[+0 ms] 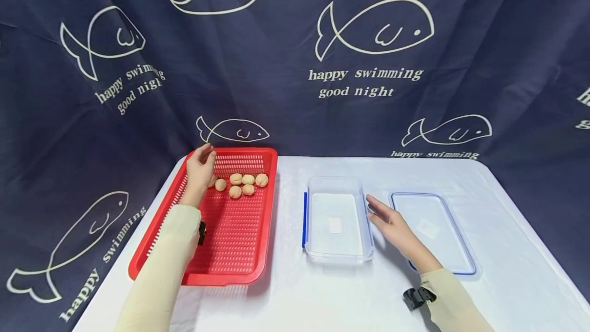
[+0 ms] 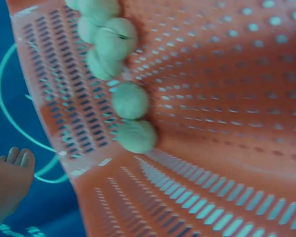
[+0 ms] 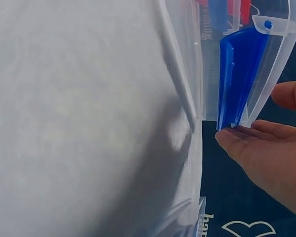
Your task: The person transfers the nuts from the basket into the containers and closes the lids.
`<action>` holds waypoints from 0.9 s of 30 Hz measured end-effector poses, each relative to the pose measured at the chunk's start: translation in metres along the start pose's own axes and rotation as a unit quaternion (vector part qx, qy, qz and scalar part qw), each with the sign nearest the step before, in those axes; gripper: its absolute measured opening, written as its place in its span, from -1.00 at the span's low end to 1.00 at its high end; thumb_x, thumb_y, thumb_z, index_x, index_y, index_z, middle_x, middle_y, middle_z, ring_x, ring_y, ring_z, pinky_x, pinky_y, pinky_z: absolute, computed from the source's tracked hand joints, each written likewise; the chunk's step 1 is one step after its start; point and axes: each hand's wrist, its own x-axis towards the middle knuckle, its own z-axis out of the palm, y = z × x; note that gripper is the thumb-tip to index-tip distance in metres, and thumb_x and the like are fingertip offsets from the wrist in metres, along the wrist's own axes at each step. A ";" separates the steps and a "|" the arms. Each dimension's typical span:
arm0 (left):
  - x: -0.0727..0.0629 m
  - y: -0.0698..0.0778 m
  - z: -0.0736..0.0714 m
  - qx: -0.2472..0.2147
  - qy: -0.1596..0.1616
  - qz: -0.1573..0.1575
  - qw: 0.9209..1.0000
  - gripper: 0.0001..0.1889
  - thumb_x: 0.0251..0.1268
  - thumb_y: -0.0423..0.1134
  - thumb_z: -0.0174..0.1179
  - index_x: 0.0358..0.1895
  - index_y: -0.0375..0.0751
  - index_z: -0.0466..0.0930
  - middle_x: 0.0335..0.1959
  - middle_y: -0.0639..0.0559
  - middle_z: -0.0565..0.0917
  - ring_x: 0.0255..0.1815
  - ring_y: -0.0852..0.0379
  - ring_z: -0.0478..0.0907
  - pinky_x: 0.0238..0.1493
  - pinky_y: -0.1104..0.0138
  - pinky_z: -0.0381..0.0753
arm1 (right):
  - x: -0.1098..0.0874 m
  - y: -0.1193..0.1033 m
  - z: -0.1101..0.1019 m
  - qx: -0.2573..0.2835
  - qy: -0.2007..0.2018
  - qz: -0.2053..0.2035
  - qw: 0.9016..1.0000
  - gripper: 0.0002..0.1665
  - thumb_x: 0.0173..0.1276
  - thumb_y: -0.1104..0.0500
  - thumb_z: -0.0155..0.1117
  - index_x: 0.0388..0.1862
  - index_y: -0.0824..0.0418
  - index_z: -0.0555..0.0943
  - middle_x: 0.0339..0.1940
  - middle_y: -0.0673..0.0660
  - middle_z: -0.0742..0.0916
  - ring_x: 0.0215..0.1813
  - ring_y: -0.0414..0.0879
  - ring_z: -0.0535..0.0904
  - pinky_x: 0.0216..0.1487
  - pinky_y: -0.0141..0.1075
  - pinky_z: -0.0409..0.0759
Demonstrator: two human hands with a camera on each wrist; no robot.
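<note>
Over the far left corner of the red plastic basket [image 1: 230,252], my left hand [image 1: 200,172] is raised with loosely bent fingers and nothing in its grasp. Several walnuts [image 1: 261,180] lie in the far part of that basket, some of them partly behind the hand. A clear plastic container [image 1: 338,259] stands to the right with no lid on it. My right hand [image 1: 389,224] is at its right side, fingers extended right at the wall. In the right wrist view, the fingertips meet the lower edge of a blue latch [image 3: 239,74], with the thumb beside the container's rim.
A clear lid with a blue seal [image 1: 454,219] lies flat right of the container, partly under my right forearm. Another blue latch [image 1: 304,219] hangs on the container's left side. White cloth [image 1: 286,301] covers the table; a dark blue fish-print curtain [image 1: 295,117] rises behind.
</note>
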 end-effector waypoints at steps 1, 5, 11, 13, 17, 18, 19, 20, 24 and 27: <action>0.001 -0.003 -0.001 0.001 0.002 -0.010 1.000 -0.62 0.41 -0.44 0.00 0.25 -0.48 0.40 0.21 -0.36 0.49 0.19 -0.10 0.45 0.16 0.41 0.41 | -0.001 0.001 0.000 -0.005 0.001 0.000 1.000 -0.38 0.52 0.22 0.00 0.45 0.45 0.15 0.45 0.40 0.26 0.43 0.28 0.19 0.35 -0.07 0.21; 0.005 -0.017 -0.001 0.007 0.008 -0.044 0.999 -0.59 0.41 -0.44 0.00 0.27 -0.49 0.37 0.23 -0.36 0.48 0.18 -0.09 0.44 0.16 0.39 0.40 | -0.003 0.003 -0.002 -0.018 -0.002 -0.005 1.000 -0.38 0.53 0.18 -0.02 0.45 0.44 0.15 0.43 0.40 0.29 0.42 0.27 0.21 0.34 -0.08 0.22; 0.008 -0.033 -0.003 0.037 0.011 -0.067 0.997 -0.59 0.38 -0.47 0.00 0.26 -0.54 0.35 0.20 -0.40 0.48 0.17 -0.16 0.44 0.20 0.28 0.40 | -0.004 0.006 -0.002 -0.014 -0.006 -0.020 1.000 -0.38 0.52 0.21 0.00 0.44 0.46 0.16 0.41 0.41 0.32 0.42 0.27 0.22 0.32 -0.11 0.24; 0.008 -0.036 -0.004 0.051 0.008 -0.073 0.996 -0.59 0.37 -0.48 0.01 0.25 -0.55 0.35 0.19 -0.43 0.47 0.17 -0.18 0.43 0.18 0.28 0.40 | -0.004 0.006 -0.002 -0.008 -0.009 -0.022 1.000 -0.38 0.51 0.22 0.01 0.43 0.47 0.16 0.41 0.42 0.32 0.42 0.27 0.22 0.32 -0.17 0.26; 0.008 -0.040 -0.009 0.086 -0.019 -0.098 0.991 -0.56 0.37 -0.47 0.00 0.29 -0.56 0.30 0.22 -0.44 0.44 0.20 -0.20 0.41 0.19 0.27 0.40 | -0.003 0.008 -0.001 -0.001 -0.015 -0.018 1.000 -0.38 0.51 0.22 0.01 0.44 0.47 0.16 0.42 0.41 0.31 0.43 0.25 0.20 0.28 -0.50 0.27; 0.008 -0.041 -0.010 0.092 -0.026 -0.106 0.990 -0.55 0.37 -0.47 0.01 0.29 -0.55 0.29 0.23 -0.43 0.43 0.22 -0.19 0.40 0.22 0.24 0.40 | -0.002 0.008 0.000 0.000 -0.016 -0.017 1.000 -0.38 0.51 0.22 0.02 0.44 0.46 0.16 0.42 0.41 0.31 0.44 0.24 0.19 0.25 -0.57 0.24; 0.008 -0.043 -0.011 0.097 -0.032 -0.114 0.988 -0.54 0.37 -0.47 0.01 0.30 -0.55 0.29 0.24 -0.43 0.43 0.24 -0.19 0.39 0.24 0.21 0.39 | -0.002 0.009 0.000 0.003 -0.017 -0.017 1.000 -0.38 0.51 0.23 0.02 0.44 0.47 0.16 0.42 0.41 0.31 0.44 0.24 0.19 0.22 -0.63 0.23; 0.009 -0.045 -0.012 0.104 -0.037 -0.118 0.987 -0.54 0.36 -0.46 0.02 0.30 -0.55 0.29 0.23 -0.44 0.43 0.24 -0.20 0.39 0.26 0.19 0.38 | -0.002 0.009 0.000 0.004 -0.017 -0.017 1.000 -0.38 0.51 0.22 0.02 0.44 0.47 0.16 0.42 0.41 0.30 0.44 0.24 0.19 0.19 -0.66 0.21; 0.023 -0.079 -0.016 0.089 -0.052 -0.123 0.987 -0.51 0.26 -0.42 0.16 0.26 -0.49 0.37 0.14 -0.39 0.53 0.18 -0.12 0.47 0.21 0.21 0.45 | -0.001 0.009 0.001 0.007 -0.018 -0.019 1.000 -0.38 0.51 0.22 0.02 0.44 0.47 0.16 0.42 0.41 0.30 0.44 0.24 0.18 0.18 -0.69 0.20; 0.035 -0.107 -0.018 0.084 -0.070 -0.144 0.983 -0.45 0.25 -0.37 0.21 0.30 -0.43 0.34 0.16 -0.32 0.52 0.17 -0.05 0.47 0.18 0.25 0.47 | -0.001 0.009 0.001 0.006 -0.021 -0.016 1.000 -0.37 0.52 0.21 0.01 0.44 0.46 0.14 0.43 0.40 0.29 0.45 0.25 0.17 0.17 -0.70 0.18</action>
